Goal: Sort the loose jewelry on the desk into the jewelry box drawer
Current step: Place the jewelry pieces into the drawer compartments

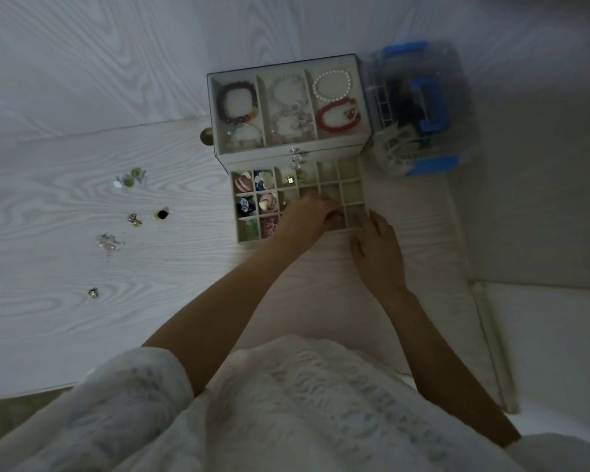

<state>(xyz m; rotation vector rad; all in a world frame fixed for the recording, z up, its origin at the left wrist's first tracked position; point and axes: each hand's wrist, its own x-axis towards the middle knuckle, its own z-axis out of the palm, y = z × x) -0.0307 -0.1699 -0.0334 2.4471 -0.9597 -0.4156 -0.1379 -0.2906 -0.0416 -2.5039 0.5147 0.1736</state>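
The jewelry box [286, 107] stands at the back of the white desk, with bracelets under its clear lid. Its gridded drawer [351, 190] is pulled out toward me, and its left cells hold small pieces. My left hand [307, 218] reaches into a middle cell of the front rows, fingers curled down; whether it holds anything is hidden. My right hand [377, 243] rests on the drawer's front right corner, fingers spread. Loose pieces lie on the desk to the left: a green and clear cluster [132, 178], a black ring [162, 214], a gold piece [134, 219], a clear piece [108, 241] and a small gold piece [93, 292].
A clear plastic case with blue latches [423, 107] stands right of the jewelry box. A round brass knob [206, 135] sits at the box's left side. The desk's right edge [464, 253] runs close to the drawer. My white fuzzy garment fills the bottom of the view.
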